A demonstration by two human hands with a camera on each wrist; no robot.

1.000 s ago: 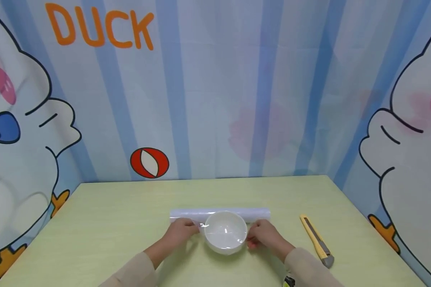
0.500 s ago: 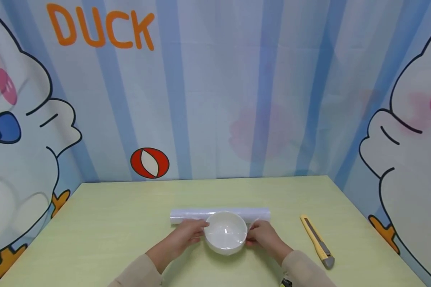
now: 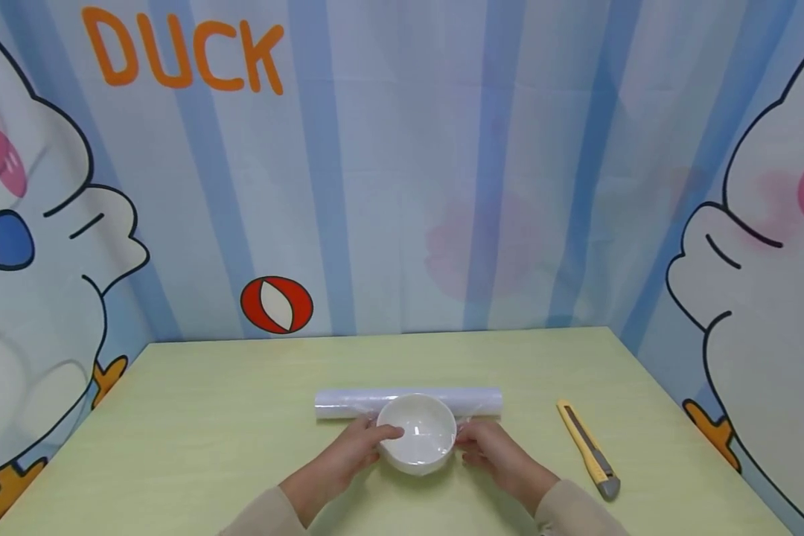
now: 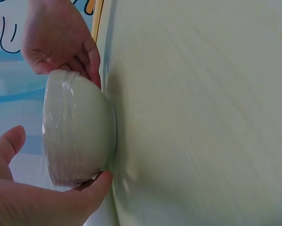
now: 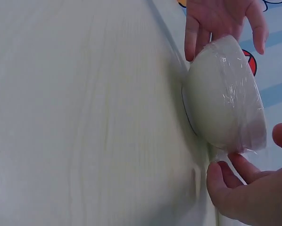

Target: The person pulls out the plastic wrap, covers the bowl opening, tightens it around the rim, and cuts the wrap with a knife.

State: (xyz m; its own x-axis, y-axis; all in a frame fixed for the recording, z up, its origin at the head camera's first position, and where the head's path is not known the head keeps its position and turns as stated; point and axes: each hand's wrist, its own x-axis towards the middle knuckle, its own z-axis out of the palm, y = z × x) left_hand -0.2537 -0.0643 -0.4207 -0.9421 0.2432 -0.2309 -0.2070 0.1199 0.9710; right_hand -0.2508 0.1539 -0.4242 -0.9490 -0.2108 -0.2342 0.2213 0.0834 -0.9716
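White bowl (image 3: 418,443) upright on the table (image 3: 208,432), between your hands, with clear film (image 5: 240,94) clinging round its upper wall.

The film could bunch or peel if you press it unevenly, and a harder push from one side could slide the bowl towards the roll (image 3: 348,403) just behind it; your left thumb, poised by the rim, could dent the film if it bears down. Your left hand (image 3: 343,455) pinches nothing: its fingers reach along the bowl's lower side, touching it, while the thumb stands away. Your right hand (image 3: 499,452) has loosely bent fingers at the opposite side, by the film's lower edge, its thumb also apart; how firmly those fingers press, you cannot tell from here.
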